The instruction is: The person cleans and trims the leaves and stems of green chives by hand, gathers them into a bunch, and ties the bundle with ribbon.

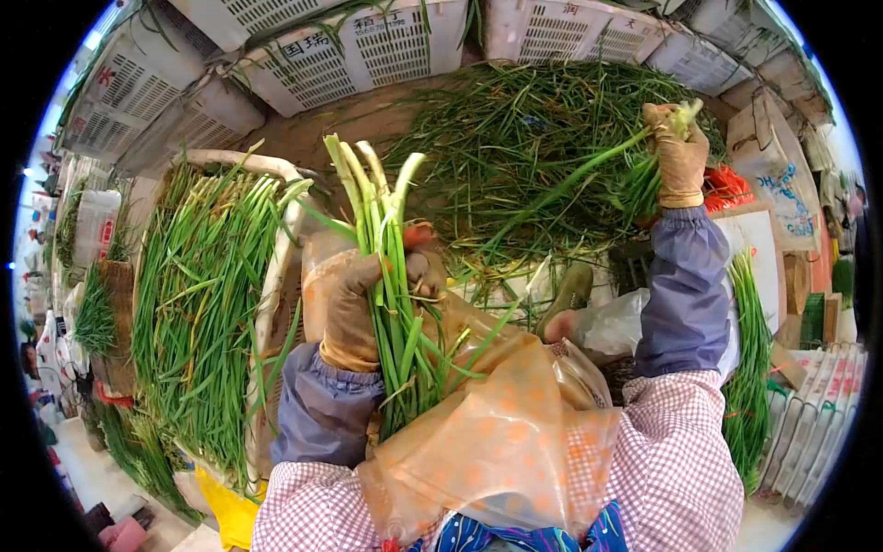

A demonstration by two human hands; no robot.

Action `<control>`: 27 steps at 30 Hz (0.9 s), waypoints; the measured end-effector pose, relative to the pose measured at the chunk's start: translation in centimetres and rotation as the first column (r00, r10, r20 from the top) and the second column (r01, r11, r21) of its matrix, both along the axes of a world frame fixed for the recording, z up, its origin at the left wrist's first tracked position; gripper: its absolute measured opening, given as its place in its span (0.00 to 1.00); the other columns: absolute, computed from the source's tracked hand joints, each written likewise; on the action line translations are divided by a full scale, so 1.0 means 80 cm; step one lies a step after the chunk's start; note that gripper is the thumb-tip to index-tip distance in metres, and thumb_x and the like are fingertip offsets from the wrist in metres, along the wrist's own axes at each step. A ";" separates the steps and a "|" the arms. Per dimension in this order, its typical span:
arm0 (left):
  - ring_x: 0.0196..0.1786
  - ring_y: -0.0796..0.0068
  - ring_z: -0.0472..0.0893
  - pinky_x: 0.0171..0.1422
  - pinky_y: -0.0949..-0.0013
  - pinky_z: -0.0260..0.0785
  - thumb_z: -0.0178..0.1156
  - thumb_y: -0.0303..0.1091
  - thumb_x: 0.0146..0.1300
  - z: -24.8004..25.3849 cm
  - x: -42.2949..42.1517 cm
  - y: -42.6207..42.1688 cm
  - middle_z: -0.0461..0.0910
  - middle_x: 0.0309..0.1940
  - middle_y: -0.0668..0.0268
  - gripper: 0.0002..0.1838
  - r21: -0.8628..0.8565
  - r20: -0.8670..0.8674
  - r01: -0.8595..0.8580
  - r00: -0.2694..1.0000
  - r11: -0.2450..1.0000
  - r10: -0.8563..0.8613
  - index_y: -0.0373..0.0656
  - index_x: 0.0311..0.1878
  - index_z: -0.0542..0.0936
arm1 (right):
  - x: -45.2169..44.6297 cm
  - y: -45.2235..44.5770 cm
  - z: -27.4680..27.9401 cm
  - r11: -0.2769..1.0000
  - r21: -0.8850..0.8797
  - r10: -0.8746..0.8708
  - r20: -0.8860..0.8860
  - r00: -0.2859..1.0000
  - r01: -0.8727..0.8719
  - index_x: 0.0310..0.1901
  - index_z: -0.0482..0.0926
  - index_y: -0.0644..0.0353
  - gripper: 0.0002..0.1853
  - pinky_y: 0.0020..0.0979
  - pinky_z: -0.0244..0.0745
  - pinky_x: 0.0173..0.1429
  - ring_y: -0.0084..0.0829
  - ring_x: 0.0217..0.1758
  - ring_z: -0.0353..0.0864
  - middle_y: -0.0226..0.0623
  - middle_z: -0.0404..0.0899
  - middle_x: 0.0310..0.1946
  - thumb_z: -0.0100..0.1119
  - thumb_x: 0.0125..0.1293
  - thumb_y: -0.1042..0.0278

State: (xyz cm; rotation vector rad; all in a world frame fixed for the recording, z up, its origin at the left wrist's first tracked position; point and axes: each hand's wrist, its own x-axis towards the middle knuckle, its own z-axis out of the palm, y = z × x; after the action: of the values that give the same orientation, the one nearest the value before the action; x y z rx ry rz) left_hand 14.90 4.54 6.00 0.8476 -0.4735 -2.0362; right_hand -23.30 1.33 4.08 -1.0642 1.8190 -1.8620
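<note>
My left hand [351, 308], in a tan glove, is wrapped round a bunch of green onions [391, 276]. Their thick pale ends point up and the leaves hang down against my clear plastic apron [497, 414]. Raised at the right, my right hand [678, 152], gloved too, is closed on a few green onions; a pale end sticks out above the fist, and long leaves trail to the lower left. Below and left of that hand spreads a large heap of loose green leaves [543, 138] on the floor.
A white-rimmed crate [276, 267] full of long greens [202, 313] stands at my left. White plastic crates [354, 55] line the back. At the right are a bundle of greens [750, 368], a cardboard box [773, 170] and something red [727, 189]. A boot [575, 287] shows below.
</note>
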 end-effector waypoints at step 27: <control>0.26 0.77 0.73 0.33 0.71 0.70 0.62 0.40 0.58 -0.009 0.043 -0.047 0.75 0.36 0.63 0.23 -0.059 -0.049 0.250 0.966 0.966 -0.253 0.39 0.53 0.71 | 0.189 0.042 0.020 0.802 -0.066 0.466 0.691 0.553 -0.594 0.35 0.78 0.67 0.09 0.22 0.60 0.18 0.19 0.15 0.64 0.27 0.68 0.16 0.61 0.58 0.70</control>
State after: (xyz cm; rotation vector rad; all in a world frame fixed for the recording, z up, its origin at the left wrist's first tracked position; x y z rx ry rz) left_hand 18.35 0.80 5.25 0.7259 -0.6274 -2.2618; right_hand -8.18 4.71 5.69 -0.6198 1.0270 -1.3946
